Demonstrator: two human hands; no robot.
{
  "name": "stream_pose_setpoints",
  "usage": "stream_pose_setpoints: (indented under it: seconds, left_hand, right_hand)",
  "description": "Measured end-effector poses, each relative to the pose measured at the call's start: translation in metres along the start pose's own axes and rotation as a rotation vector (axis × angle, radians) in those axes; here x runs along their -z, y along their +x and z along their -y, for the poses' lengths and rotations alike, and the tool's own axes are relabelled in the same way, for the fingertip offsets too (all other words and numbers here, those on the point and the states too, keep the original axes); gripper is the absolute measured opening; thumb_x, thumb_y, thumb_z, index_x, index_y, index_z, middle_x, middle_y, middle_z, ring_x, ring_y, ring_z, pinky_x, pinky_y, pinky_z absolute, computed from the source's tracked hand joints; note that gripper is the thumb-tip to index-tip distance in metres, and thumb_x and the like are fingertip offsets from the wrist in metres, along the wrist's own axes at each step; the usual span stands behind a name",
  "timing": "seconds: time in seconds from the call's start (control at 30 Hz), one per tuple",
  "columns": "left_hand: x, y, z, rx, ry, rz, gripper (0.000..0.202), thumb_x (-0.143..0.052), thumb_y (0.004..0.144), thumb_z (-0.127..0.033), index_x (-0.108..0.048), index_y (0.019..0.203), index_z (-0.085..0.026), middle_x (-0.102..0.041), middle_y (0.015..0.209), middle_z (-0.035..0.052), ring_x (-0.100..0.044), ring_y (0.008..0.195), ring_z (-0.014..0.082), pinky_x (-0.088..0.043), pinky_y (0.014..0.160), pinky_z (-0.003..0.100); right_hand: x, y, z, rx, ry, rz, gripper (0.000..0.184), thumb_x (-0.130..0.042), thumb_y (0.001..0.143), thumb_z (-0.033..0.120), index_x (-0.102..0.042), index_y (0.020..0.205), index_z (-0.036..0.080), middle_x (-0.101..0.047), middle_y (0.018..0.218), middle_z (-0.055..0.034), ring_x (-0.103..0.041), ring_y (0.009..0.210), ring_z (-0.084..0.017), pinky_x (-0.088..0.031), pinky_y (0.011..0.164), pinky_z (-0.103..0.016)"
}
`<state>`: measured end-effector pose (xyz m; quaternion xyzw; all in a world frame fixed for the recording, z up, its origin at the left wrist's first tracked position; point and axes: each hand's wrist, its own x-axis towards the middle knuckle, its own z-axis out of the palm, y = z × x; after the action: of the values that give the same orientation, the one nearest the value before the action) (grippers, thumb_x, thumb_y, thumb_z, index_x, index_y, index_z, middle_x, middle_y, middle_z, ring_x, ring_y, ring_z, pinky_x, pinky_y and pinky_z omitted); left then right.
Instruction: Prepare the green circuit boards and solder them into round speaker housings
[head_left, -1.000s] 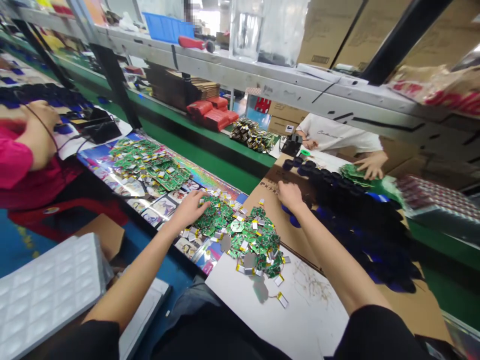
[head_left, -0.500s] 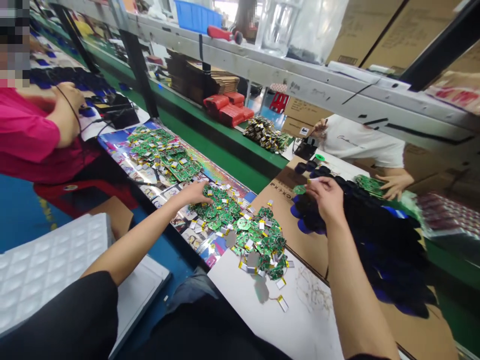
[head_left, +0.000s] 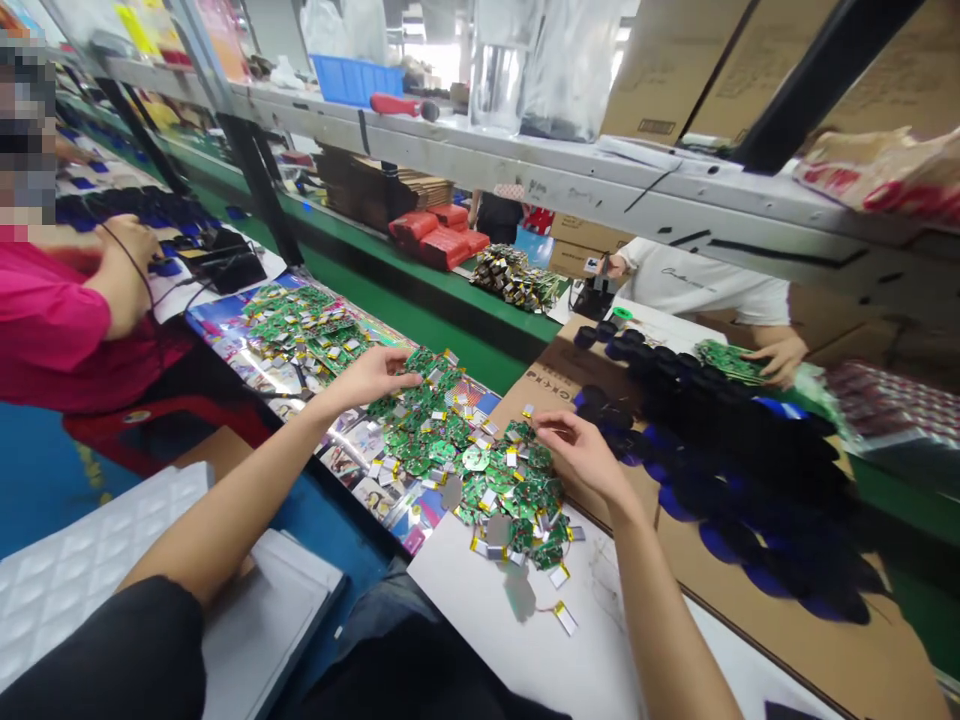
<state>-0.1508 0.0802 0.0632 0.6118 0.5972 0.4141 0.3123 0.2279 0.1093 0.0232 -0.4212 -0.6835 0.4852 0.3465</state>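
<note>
Green round circuit boards (head_left: 476, 458), many with small silver battery cells wired to them, lie in a loose heap across the bench. At the heap's far left side is my left hand (head_left: 367, 378), thumb and fingers apart against the boards; whether it pinches one I cannot make out. My right hand (head_left: 581, 450) hovers by the heap's right edge, its fingers loosely bent and apart, with nothing visible in them. A single battery cell (head_left: 565, 618) lies apart on the white board (head_left: 480, 610) at the front.
Rows of dark blue-black round parts (head_left: 720, 450) stand on cardboard (head_left: 825, 650) at right. A second board pile (head_left: 300, 320) lies farther left. A metal shelf (head_left: 480, 150) crosses overhead. Co-workers sit at left and across the green conveyor (head_left: 375, 280). White foam trays (head_left: 112, 560) are at lower left.
My right hand has moved left from the dark parts to the heap, and the small board it held no longer shows in it. My left hand stays at the heap.
</note>
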Motion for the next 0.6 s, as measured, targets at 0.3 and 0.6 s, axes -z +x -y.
stream_pose_setpoints:
  seconds: [0.3, 0.6]
  left_hand:
    - [-0.068, -0.013, -0.085, -0.221, -0.194, 0.045, 0.033, -0.082, 0.083, -0.045, -0.073, 0.102, -0.019, -0.065, 0.091, 0.0031, -0.059, 0.085, 0.0206, -0.049, 0.080, 0.027]
    - [-0.188, -0.002, -0.085, -0.101, -0.606, -0.023, 0.043, -0.068, 0.093, -0.060, -0.072, 0.106, -0.019, -0.076, 0.105, 0.0059, -0.068, 0.105, 0.0238, -0.052, 0.096, 0.030]
  right_hand:
    - [-0.031, -0.016, 0.018, 0.145, 0.099, 0.047, 0.050, -0.056, 0.100, 0.067, -0.076, 0.120, 0.026, -0.079, 0.119, -0.0073, -0.072, 0.109, -0.028, -0.057, 0.097, -0.042]
    - [-0.025, -0.008, 0.009, 0.150, 0.205, -0.534, 0.064, -0.043, 0.098, 0.079, -0.070, 0.086, 0.021, -0.072, 0.080, -0.0063, -0.066, 0.081, -0.025, -0.055, 0.077, -0.037]
